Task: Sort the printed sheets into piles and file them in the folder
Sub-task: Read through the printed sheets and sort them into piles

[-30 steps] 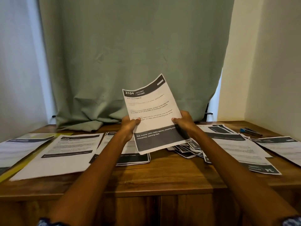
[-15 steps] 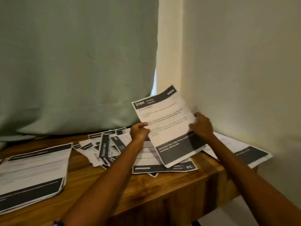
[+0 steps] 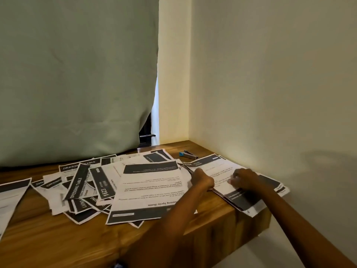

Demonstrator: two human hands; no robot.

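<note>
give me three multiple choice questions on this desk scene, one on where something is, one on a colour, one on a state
1. Where does the small blue and grey stapler lie?
A. on the wooden desk top near the back corner by the wall
B. on the floor
C. on the loose heap of sheets

2. What colour is the fabric curtain behind the desk?
A. red
B. pale green
C. black

3. How is the white printed sheet numbered 3104?
A. held up in the air
B. rolled into a tube
C. lying on the pile at the desk's right end

Answers:
1. A, it sits on bare wood behind the papers.
2. B, the cloth reads pale green.
3. C, the left hand is at its left edge and the right hand rests on top, with the sheet flat on the sheets below.
</note>
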